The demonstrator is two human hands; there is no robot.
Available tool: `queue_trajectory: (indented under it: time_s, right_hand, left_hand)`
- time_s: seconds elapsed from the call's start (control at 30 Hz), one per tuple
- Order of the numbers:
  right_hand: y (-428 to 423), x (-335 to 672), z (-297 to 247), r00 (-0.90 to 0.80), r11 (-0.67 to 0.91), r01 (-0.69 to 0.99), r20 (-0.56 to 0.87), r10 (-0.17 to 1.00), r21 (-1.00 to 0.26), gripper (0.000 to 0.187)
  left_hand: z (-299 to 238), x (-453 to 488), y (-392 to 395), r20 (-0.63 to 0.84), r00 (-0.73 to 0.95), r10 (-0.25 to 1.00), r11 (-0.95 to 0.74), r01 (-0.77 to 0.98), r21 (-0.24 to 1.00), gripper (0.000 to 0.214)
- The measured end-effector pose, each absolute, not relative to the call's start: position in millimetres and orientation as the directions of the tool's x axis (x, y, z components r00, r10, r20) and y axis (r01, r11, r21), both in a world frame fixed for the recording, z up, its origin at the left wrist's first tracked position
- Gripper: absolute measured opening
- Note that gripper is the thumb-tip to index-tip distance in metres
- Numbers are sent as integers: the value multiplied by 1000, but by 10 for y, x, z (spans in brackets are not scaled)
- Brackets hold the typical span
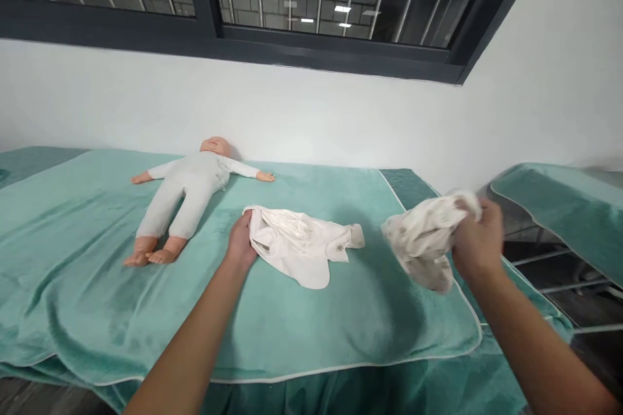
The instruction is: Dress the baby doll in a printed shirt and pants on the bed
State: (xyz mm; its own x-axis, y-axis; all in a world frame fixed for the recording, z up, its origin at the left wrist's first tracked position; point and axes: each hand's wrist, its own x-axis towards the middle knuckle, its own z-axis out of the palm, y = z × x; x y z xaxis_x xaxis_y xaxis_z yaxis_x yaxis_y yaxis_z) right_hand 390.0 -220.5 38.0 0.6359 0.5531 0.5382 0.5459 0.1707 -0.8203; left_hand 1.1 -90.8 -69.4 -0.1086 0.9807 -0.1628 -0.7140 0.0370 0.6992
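- First garment: a white garment (306, 245) lies on the green blanket (302, 331), to the right of the doll's feet as the camera looks.
- Long axis: the garment extends roughly sideways from the fingers of the left hand (241, 240), pointing away from the doll. A narrow tab with small round marks forms the far end.
- Left hand: the fingers are closed on the garment's edge at the end nearest the doll. This hand is the nearer of the two to both garment and doll.
- Second garment: a bunched white garment (421, 243) hangs from the right hand (477, 237), farther right of the doll than the first garment and apart from it.
- Right hand: the fingers are closed on the upper end of this garment; blur hides the exact grip.
- Landmark: the doll (195, 175) lies face up in white, arms spread, feet toward the camera.
- Behind the doll: a white wall (316, 117) stands below a dark-framed window (331, 55).
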Motion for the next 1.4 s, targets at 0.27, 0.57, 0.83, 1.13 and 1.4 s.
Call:
queue_trajectory:
  time_s: [0.27, 0.57, 0.83, 1.13, 1.4]
  right_hand:
    - [-2413, 3684, -596, 127, -47, 958, 269, 955, -285, 56]
    - [-2467, 3597, -316, 258, -196, 960, 350, 901, -202, 48]
    - [-2380, 3716, -368, 470, -482, 875, 291, 833, -34, 57]
    - [-2404, 3779, -396, 472, -442, 880, 217, 855, -170, 69]
    - [-2500, 3640, -316, 477, -457, 878, 209, 853, -139, 85]
  left_hand:
    - [-870, -57, -859, -160, -86, 983, 49, -721, 691, 30]
    - [-889, -66, -875, -131, -78, 988, 32, -733, 679, 30]
    - [-859, -57, -923, -114, -61, 992, 32, -741, 671, 32]
    - [-841, -51, -941, -99, -57, 993, 24, -743, 669, 29]
    - [-738, -46, -1041, -81, -38, 996, 25, -746, 666, 29]
